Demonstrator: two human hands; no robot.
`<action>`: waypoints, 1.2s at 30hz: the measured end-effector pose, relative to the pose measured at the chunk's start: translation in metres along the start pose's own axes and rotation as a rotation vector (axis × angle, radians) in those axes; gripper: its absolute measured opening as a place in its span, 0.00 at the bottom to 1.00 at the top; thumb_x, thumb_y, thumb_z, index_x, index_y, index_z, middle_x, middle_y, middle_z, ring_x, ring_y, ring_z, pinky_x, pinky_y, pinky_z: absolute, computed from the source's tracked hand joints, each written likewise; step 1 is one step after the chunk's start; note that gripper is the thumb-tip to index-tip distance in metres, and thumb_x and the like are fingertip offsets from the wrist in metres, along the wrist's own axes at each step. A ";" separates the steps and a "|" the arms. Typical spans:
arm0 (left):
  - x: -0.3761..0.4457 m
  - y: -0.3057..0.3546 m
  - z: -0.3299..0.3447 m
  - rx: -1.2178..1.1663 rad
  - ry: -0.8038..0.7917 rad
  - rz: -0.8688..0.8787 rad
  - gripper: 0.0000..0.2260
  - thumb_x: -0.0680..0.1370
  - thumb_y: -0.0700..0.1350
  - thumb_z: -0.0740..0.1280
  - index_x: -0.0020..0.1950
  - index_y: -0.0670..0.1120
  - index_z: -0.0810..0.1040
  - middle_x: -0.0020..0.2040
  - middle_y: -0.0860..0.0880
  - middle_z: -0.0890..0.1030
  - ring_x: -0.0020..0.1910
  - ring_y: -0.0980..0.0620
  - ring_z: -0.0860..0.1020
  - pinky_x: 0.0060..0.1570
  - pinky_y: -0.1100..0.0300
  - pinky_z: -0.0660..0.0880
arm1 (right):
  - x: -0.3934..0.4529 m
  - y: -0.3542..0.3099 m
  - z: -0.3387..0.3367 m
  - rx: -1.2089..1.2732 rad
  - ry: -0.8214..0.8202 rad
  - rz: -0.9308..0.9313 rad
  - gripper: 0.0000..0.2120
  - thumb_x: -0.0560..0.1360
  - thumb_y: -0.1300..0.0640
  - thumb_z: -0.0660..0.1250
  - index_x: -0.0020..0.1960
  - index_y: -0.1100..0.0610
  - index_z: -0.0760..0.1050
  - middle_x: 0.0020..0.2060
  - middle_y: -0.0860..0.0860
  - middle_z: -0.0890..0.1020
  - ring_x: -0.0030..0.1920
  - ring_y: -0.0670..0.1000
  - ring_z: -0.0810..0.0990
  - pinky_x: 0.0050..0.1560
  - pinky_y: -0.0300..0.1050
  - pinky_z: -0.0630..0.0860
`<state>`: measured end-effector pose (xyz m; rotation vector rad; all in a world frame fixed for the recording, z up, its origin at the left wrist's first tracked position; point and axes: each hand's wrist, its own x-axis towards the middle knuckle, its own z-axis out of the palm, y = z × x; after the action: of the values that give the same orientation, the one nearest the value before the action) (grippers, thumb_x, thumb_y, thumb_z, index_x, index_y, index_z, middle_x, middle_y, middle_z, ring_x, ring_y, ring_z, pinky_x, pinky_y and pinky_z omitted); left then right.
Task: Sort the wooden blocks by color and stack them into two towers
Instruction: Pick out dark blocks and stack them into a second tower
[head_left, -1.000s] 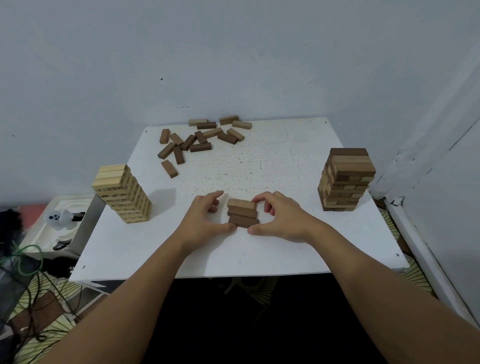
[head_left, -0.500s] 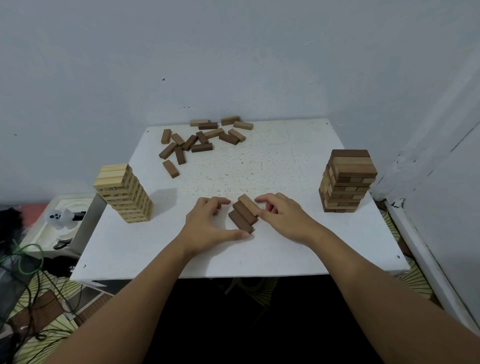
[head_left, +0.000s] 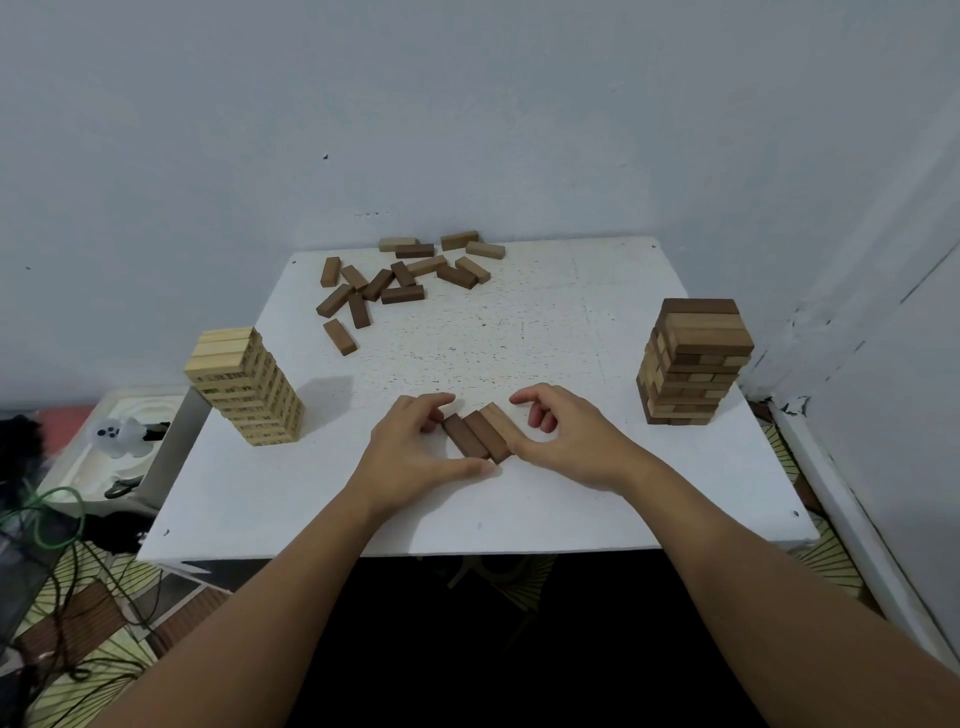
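Squaring up three brown blocks (head_left: 480, 434) side by side near the front middle of the table (head_left: 519, 338), that is the picture from the head camera, the only view on offer. The left hand (head_left: 415, 452) curls round the row's left side, thumb stretched along the near ends, fingertips at the far corner of the darkest block; the right hand (head_left: 563, 441) presses its thumb side against the lightest block, index finger arched above, the rest curled. Both are grasping the row, squeezing it from opposite sides. Well to the left stands the pale tower (head_left: 244, 387), well to the right the brown tower (head_left: 693, 364), and a loose pile (head_left: 395, 283) of brown blocks waits at the far edge. As for handling, these look like small, rigid pieces of wood, light enough to lift as a set of three, smooth-faced, so they may slip past one another if the squeeze eases. Best bet, I'd say, is to clamp the long outer faces of the row, thumbs and fingers opposed, keeping pressure level so the middle block doesn't drop out. Not fragile, but the brown tower could topple if nudged.
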<state>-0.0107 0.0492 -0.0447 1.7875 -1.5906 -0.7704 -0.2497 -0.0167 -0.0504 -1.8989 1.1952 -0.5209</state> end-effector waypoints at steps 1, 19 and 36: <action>-0.002 0.000 0.001 0.001 0.021 0.009 0.42 0.58 0.64 0.85 0.69 0.58 0.77 0.57 0.61 0.75 0.58 0.65 0.74 0.61 0.64 0.71 | 0.000 0.001 0.000 -0.004 -0.004 -0.004 0.21 0.73 0.40 0.73 0.64 0.42 0.76 0.50 0.43 0.76 0.51 0.47 0.75 0.56 0.42 0.74; 0.005 -0.003 0.002 0.087 -0.029 0.045 0.31 0.63 0.57 0.84 0.65 0.62 0.82 0.55 0.62 0.74 0.60 0.63 0.73 0.64 0.60 0.70 | 0.002 -0.001 -0.011 0.000 -0.150 0.029 0.34 0.65 0.46 0.82 0.67 0.39 0.73 0.53 0.43 0.76 0.57 0.45 0.73 0.58 0.44 0.75; 0.014 -0.005 -0.004 0.027 -0.147 0.009 0.35 0.59 0.62 0.84 0.65 0.62 0.81 0.57 0.61 0.73 0.59 0.62 0.73 0.65 0.58 0.70 | 0.017 -0.024 -0.013 -0.298 -0.219 0.031 0.34 0.64 0.35 0.78 0.67 0.29 0.70 0.52 0.42 0.73 0.57 0.49 0.68 0.61 0.47 0.62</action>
<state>-0.0032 0.0364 -0.0461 1.7762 -1.7098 -0.8976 -0.2384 -0.0316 -0.0247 -2.1193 1.2048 -0.1156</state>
